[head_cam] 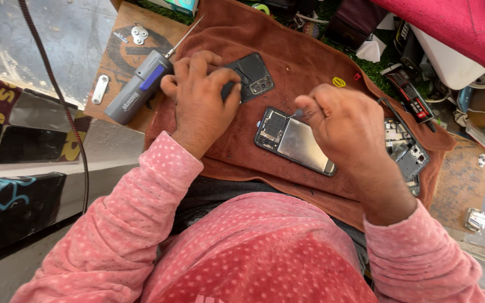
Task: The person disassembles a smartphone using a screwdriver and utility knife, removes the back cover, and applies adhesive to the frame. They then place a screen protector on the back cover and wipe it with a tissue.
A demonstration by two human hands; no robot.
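Left hand (203,98) is closed on one dark back cover (254,78), at 11 o'clock on the brown cloth (304,56); right hand (341,120) pinches a small tool over one opened phone (293,140) at centre. One grey electric screwdriver (138,87) lies at 9 o'clock of the left hand. One stripped phone frame (408,151) at 3 o'clock is partly hidden by the right hand.

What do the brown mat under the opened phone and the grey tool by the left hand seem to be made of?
Brown mat: looks like soft napped cloth, matte, folding at its edges. Grey tool: seemingly smooth matte plastic body with a thin shiny metal bit.
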